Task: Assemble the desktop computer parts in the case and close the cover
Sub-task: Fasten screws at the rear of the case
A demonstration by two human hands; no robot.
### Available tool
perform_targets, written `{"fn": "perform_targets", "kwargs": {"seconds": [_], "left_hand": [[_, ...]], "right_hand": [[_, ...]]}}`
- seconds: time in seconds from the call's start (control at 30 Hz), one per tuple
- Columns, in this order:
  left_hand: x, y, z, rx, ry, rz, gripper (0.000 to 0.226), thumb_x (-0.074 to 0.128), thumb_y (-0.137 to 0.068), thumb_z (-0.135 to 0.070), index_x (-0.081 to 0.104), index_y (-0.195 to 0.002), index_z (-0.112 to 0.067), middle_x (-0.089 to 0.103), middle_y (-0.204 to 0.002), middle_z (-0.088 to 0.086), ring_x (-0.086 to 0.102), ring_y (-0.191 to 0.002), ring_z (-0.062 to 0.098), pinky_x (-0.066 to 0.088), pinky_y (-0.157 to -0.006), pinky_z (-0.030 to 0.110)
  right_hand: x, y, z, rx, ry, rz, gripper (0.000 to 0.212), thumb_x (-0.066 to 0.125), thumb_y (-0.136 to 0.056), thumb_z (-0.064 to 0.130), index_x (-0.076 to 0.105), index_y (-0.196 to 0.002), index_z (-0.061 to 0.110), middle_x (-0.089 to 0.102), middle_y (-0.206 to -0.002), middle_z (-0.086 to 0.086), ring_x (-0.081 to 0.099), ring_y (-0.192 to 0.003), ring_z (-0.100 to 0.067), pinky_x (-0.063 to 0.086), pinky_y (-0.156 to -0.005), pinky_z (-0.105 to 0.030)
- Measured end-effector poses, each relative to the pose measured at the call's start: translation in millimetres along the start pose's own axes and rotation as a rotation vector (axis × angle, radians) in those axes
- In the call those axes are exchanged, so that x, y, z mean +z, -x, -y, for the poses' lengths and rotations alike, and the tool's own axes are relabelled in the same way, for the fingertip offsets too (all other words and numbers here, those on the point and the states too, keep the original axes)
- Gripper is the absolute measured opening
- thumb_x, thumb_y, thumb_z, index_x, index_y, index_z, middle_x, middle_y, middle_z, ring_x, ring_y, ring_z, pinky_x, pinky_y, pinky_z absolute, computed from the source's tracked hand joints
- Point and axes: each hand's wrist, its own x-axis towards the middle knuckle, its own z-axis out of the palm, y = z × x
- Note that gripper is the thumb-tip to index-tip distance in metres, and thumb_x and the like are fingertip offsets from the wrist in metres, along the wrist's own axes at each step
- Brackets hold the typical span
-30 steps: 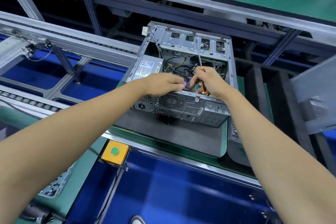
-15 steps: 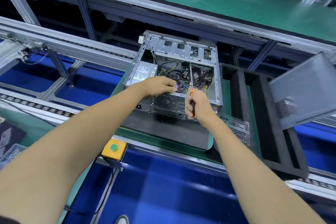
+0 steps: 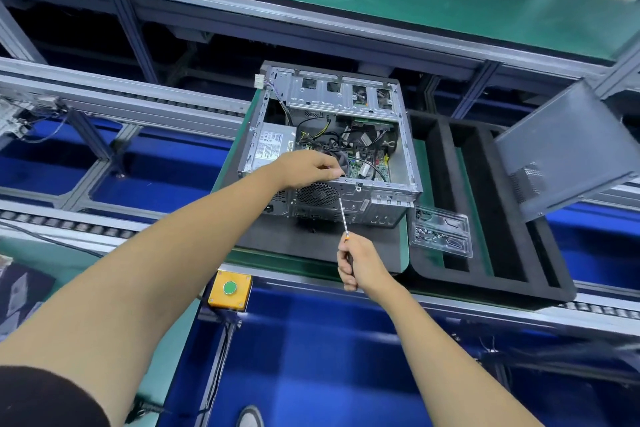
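The right hand (image 3: 360, 262) is gripping a screwdriver (image 3: 344, 217), tip aiming toward twelve o'clock at the open computer case (image 3: 403, 184). The left hand (image 3: 311, 165) is pinching the fan (image 3: 341, 161) inside. Likely fan-fastening; next, seating the tip squarely.

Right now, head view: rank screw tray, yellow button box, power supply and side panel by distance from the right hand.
From the right hand, which grips the screwdriver:
1. Screw tray, just to its right on the foam.
2. Yellow button box, to its left on the rail; tray and box are fairly close to call.
3. Power supply, up left inside the case.
4. Side panel, far right.
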Motion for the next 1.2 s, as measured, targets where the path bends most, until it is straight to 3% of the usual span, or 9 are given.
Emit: {"fn": "perform_targets", "kwargs": {"seconds": [0.1,0.3,0.53,0.73,0.83,0.97,1.2], "left_hand": [[0,-1,1,-0.005,-0.024,0.005,0.042,0.039,-0.103,-0.059,0.065,-0.112,-0.027,0.070,-0.106,0.002,0.064,-0.100,0.023,0.049,-0.093,0.041],[2,-3,4,0.015,-0.029,-0.004,0.042,0.037,-0.104,-0.058,0.064,-0.111,-0.027,0.068,-0.105,-0.003,0.062,-0.098,0.019,0.046,-0.087,0.038],[3,-4,5,0.021,-0.016,-0.037,0.030,0.038,-0.105,-0.055,0.059,-0.099,-0.034,0.065,-0.093,-0.007,0.059,-0.088,0.015,0.037,-0.067,0.028],[4,-4,6,-0.005,-0.001,-0.032,0.037,0.041,-0.101,-0.063,0.064,-0.111,-0.036,0.069,-0.108,-0.009,0.062,-0.101,0.016,0.044,-0.081,0.033],[3,-3,4,-0.014,0.009,-0.029,0.032,0.051,-0.093,-0.069,0.064,-0.112,-0.047,0.067,-0.119,-0.017,0.062,-0.111,0.013,0.047,-0.092,0.036],[1,-1,3,-0.030,0.001,-0.013,0.052,0.071,-0.078,-0.071,0.061,-0.122,-0.048,0.057,-0.143,-0.017,0.055,-0.127,0.012,0.046,-0.100,0.037],[2,-2,4,-0.018,-0.036,-0.029,0.050,0.067,-0.081,-0.072,0.061,-0.124,-0.048,0.057,-0.143,-0.014,0.058,-0.125,0.013,0.048,-0.097,0.036]], "right_hand": [[0,0,3,0.009,-0.012,0.000,0.021,0.038,-0.095,0.012,0.037,-0.074,0.016,0.033,-0.057,-0.007,0.024,-0.043,-0.016,0.023,-0.047,-0.023],[0,-5,12,0.000,-0.050,0.004,0.026,0.038,-0.095,0.013,0.036,-0.069,0.018,0.032,-0.057,-0.006,0.024,-0.042,-0.016,0.022,-0.046,-0.023],[-2,-10,12,0.019,-0.075,0.029,0.031,0.039,-0.095,0.016,0.037,-0.064,0.020,0.032,-0.056,-0.005,0.023,-0.042,-0.016,0.022,-0.046,-0.022],[-3,-11,8,0.033,-0.096,0.028,0.029,0.039,-0.096,0.016,0.037,-0.067,0.020,0.032,-0.057,-0.003,0.023,-0.042,-0.016,0.024,-0.046,-0.021],[-3,-13,7,0.042,-0.117,0.018,0.025,0.039,-0.094,0.017,0.037,-0.069,0.019,0.032,-0.056,-0.002,0.023,-0.042,-0.016,0.024,-0.045,-0.020],[-3,-15,8,0.060,-0.131,0.008,0.020,0.039,-0.091,0.019,0.038,-0.071,0.020,0.032,-0.055,-0.001,0.022,-0.041,-0.017,0.023,-0.044,-0.021],[-4,-15,8,0.063,-0.131,0.011,0.021,0.039,-0.089,0.020,0.038,-0.068,0.021,0.031,-0.055,-0.001,0.022,-0.042,-0.017,0.023,-0.044,-0.021]]}}
